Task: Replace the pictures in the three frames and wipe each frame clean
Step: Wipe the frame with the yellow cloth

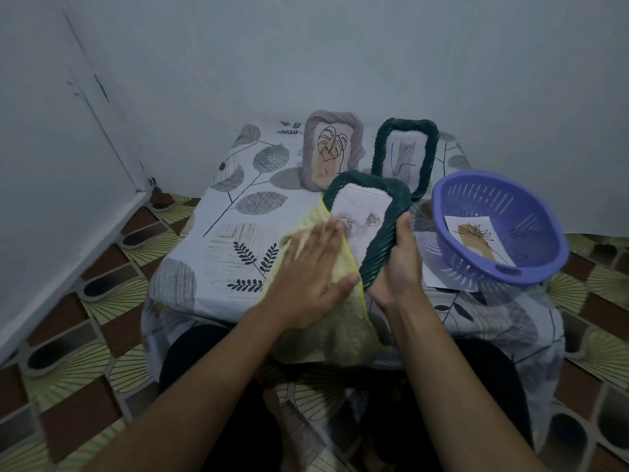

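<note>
Leaf-print tablecloth (238, 212) on low table, corner wall behind. Left hand (311, 274) flat, fingers straight, pressing yellow cloth (326, 321) on tilted dark green frame (374, 240), long axis running away from the person; right hand (400, 264) clamps its near right edge. Grey frame (332, 148), second green frame (405, 151) behind; purple colander (500, 229) right.

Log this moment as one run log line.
step: wiping | left hand: presses yellow cloth on held green frame | right hand: grips its edge | purple basket: one picture
</note>
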`<state>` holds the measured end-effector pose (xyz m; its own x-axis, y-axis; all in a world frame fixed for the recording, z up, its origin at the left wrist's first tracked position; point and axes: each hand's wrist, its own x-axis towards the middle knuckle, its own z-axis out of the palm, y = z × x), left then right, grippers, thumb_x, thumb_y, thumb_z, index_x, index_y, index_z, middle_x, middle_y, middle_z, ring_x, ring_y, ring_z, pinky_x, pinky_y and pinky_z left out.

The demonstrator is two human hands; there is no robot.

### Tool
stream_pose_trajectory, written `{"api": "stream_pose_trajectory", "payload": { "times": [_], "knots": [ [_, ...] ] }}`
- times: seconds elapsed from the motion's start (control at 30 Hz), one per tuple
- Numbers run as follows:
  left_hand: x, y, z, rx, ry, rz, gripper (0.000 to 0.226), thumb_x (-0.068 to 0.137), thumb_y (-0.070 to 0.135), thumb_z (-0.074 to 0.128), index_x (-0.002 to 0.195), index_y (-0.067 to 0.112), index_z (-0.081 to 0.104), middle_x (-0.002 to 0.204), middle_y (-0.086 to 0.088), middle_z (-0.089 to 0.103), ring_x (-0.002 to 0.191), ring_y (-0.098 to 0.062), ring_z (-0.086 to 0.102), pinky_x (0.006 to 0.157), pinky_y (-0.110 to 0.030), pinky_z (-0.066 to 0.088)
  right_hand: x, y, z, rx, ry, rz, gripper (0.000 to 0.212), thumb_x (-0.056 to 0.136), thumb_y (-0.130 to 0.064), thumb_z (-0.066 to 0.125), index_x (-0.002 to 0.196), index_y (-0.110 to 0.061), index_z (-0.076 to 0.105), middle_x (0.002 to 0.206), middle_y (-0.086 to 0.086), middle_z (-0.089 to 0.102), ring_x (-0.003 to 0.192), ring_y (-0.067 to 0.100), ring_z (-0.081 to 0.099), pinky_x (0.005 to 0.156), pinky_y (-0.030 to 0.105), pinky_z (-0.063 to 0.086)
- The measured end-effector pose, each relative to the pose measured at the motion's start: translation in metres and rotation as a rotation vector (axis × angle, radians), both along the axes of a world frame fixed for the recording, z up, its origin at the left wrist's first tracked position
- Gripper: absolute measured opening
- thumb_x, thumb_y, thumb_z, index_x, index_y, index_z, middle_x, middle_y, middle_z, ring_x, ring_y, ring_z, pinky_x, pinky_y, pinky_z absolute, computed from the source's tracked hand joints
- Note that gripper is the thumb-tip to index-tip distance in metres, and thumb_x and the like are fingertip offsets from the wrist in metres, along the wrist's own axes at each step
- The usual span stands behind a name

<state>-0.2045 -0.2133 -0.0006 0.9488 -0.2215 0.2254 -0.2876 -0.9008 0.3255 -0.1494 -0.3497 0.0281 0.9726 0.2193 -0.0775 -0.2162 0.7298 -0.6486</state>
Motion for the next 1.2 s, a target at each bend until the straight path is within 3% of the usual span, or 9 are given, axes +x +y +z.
{"api": "stream_pose_trajectory", "payload": {
  "times": [0.13,0.3,0.47,0.6,0.73,0.8,0.97,1.07,1.2],
  "knots": [
    [0.017,0.009,0.014,-0.060,0.061,0.291,0.083,0.087,0.074,-0.001,0.151,0.028,-0.028,0.155,0.008,-0.040,0.146,-0.023,-0.033,0.118,-0.048,-0.019,-0.012,0.016,-0.003,-0.031,-0.018,0.016,0.056,0.106,-0.045,0.033,0.148,-0.010,0.045,0.145,0.013,0.054,0.134,0.026,0.052,0.118,0.046,0.034],
    [0.036,-0.004,0.048,-0.266,-0.028,0.523,0.077,0.100,0.057,0.010,0.156,0.010,-0.014,0.163,-0.011,-0.022,0.149,-0.027,-0.025,0.121,-0.045,-0.014,-0.023,0.038,0.002,-0.123,-0.011,0.047,0.058,0.102,-0.049,0.041,0.144,-0.010,0.050,0.142,0.014,0.057,0.132,0.027,0.055,0.114,0.047,0.039],
    [0.019,-0.022,0.043,-0.230,-0.098,0.056,0.077,0.095,0.049,0.006,0.155,0.003,-0.008,0.164,-0.015,-0.017,0.151,-0.018,-0.021,0.123,-0.038,-0.012,-0.006,0.025,0.010,-0.243,0.037,-0.023,0.065,0.094,-0.060,0.053,0.133,-0.009,0.061,0.128,0.013,0.067,0.119,0.027,0.065,0.107,0.047,0.047],
    [0.009,-0.004,0.017,0.052,-0.177,-0.192,0.065,0.102,0.047,0.012,0.158,0.020,-0.006,0.166,0.001,-0.013,0.152,-0.019,-0.015,0.123,-0.048,-0.003,0.001,0.002,0.013,-0.240,-0.004,-0.097,0.049,0.106,-0.042,0.039,0.137,-0.008,0.057,0.126,0.009,0.069,0.116,0.019,0.066,0.099,0.034,0.053],
    [0.025,0.017,0.019,0.067,-0.099,0.165,0.058,0.095,0.066,0.003,0.146,0.054,-0.023,0.152,0.017,-0.042,0.145,-0.029,-0.033,0.111,-0.070,-0.014,-0.003,0.002,0.009,-0.140,-0.028,-0.033,0.054,0.107,-0.044,0.032,0.146,-0.010,0.047,0.141,0.013,0.059,0.130,0.027,0.057,0.114,0.047,0.040],
    [0.035,0.018,0.032,-0.058,-0.089,0.337,0.058,0.098,0.063,0.005,0.147,0.052,-0.024,0.150,0.012,-0.047,0.143,-0.031,-0.037,0.108,-0.071,-0.017,-0.007,0.008,0.009,-0.146,-0.034,-0.029,0.054,0.106,-0.045,0.035,0.146,-0.012,0.047,0.142,0.010,0.058,0.131,0.026,0.056,0.116,0.049,0.037],
    [0.054,-0.002,0.065,-0.250,-0.167,0.565,0.063,0.104,0.051,0.012,0.153,0.032,-0.022,0.162,-0.011,-0.026,0.148,-0.038,-0.024,0.115,-0.063,-0.014,-0.018,0.025,0.008,-0.230,-0.005,-0.002,0.057,0.101,-0.051,0.044,0.145,-0.015,0.050,0.141,0.009,0.059,0.130,0.026,0.056,0.112,0.051,0.041],
    [0.054,-0.013,0.068,-0.320,-0.157,0.425,0.075,0.098,0.048,0.009,0.154,0.004,-0.015,0.161,-0.022,-0.020,0.149,-0.032,-0.023,0.122,-0.049,-0.012,-0.020,0.025,0.016,-0.243,-0.009,0.029,0.049,0.107,-0.042,0.036,0.137,-0.009,0.057,0.130,0.014,0.066,0.121,0.026,0.063,0.101,0.041,0.051],
    [0.032,-0.028,0.047,-0.194,-0.196,-0.026,0.071,0.096,0.038,0.010,0.154,-0.001,-0.006,0.164,-0.019,-0.012,0.151,-0.022,-0.019,0.124,-0.040,-0.008,-0.013,0.012,0.025,-0.263,-0.006,-0.019,0.050,0.107,-0.040,0.036,0.133,-0.005,0.060,0.124,0.015,0.069,0.113,0.023,0.068,0.092,0.035,0.057]
  ]
}}
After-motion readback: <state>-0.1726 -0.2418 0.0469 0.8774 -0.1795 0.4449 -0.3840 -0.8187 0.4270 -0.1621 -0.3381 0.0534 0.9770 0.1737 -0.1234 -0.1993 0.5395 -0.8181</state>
